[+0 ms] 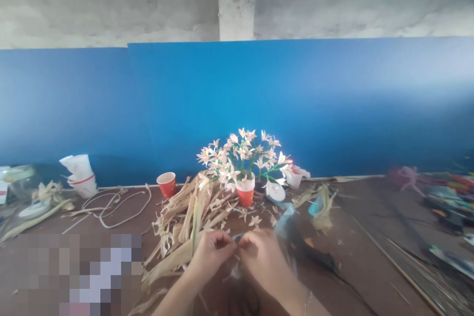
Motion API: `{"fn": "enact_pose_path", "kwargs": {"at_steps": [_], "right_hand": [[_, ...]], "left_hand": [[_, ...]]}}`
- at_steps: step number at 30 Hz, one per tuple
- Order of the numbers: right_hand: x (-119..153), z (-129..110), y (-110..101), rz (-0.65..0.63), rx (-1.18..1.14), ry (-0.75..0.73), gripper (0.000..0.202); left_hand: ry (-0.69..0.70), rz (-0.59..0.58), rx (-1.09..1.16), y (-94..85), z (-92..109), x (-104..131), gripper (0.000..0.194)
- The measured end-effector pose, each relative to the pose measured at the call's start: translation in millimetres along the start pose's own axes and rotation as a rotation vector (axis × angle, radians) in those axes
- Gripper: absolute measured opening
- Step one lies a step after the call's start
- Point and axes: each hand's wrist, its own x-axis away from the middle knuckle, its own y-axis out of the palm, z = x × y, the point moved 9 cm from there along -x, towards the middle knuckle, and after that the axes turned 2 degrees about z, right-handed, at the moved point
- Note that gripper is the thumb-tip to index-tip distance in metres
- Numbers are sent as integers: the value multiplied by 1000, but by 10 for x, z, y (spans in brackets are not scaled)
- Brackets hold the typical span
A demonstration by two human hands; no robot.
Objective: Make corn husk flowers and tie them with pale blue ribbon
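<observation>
My left hand [214, 253] and my right hand [259, 256] meet near the table's front, low in the middle of the view. The fingers of both are pinched together, the fingertips almost touching. Something small and pale shows between them, too small and blurred to name. Just beyond stands a red paper cup [245, 197] holding green stems with many cream flowers [242, 153]. Loose cream flowers [255, 221] lie in front of the cup. Dried husks [196, 202] are heaped beside and beyond my left hand.
Another red cup [166, 185] stands left of the flowers, near a white cable [126, 219]. White cups [83, 182] are farther left. A dark tool with a cord [318, 256] lies right of my hands. Thin sticks [400, 271] and coloured items [448, 197] lie far right.
</observation>
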Motion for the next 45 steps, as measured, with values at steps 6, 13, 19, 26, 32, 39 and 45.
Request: {"fn": "enact_pose_path", "kwargs": {"at_steps": [6,13,19,26,32,39,45], "right_hand": [[-9,41,48,-37,-108,23,17],[98,264,450,-416,-834,416,11],[128,258,469,-449,-805,426,9],[22,20,-5,34,-22,33,13],[42,-37,-83,130,-7,-44,14],[100,361,430,-312,-671,482,10],[61,337,374,-286,-591,359,7]], "left_hand": [[16,-20,75,-37,20,-24,18],[50,-123,95,24,142,45,16],[49,-114,51,59,123,74,19],[20,-2,56,-26,-14,-24,23],[-2,-12,201,-32,-69,-50,24],[67,-89,114,24,133,44,20],[102,-87,-42,30,159,68,17]]}}
